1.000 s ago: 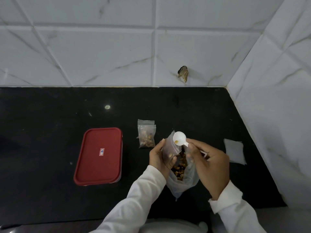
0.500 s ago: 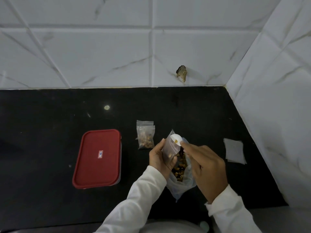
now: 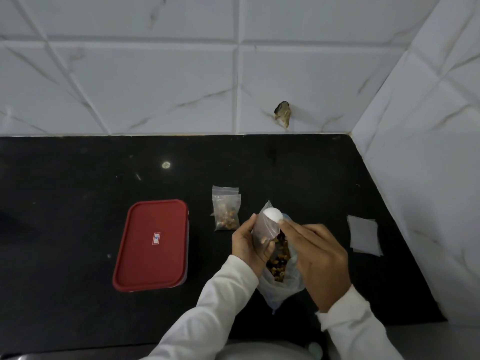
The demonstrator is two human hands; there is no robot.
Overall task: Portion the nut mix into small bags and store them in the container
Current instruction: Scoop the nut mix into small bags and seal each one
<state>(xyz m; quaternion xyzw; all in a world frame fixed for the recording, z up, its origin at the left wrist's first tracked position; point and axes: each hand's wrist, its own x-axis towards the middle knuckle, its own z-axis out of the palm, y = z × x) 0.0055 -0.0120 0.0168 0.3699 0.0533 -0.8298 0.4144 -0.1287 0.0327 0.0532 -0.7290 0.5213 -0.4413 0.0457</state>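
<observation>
Scoop at the mouth of a small bag, lower centre of the frame.

The left hand [image 3: 248, 246] gripped a small bag [image 3: 263, 229], fingers curled round it, over the large bag [image 3: 276, 291] of nut mix [image 3: 279, 263]. The right hand [image 3: 320, 266] held the white scoop [image 3: 272, 213], its bowl upturned at the small bag's mouth. Filled bags [image 3: 226, 211] lay just up-left, and the closed red-lidded container [image 3: 152, 245] sat left of centre.

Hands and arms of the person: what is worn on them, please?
The left hand and right hand are bare: no gloves, no ring or watch shows. The left sleeve and right sleeve are long and white, each ending in a cuff at the wrist.
</observation>
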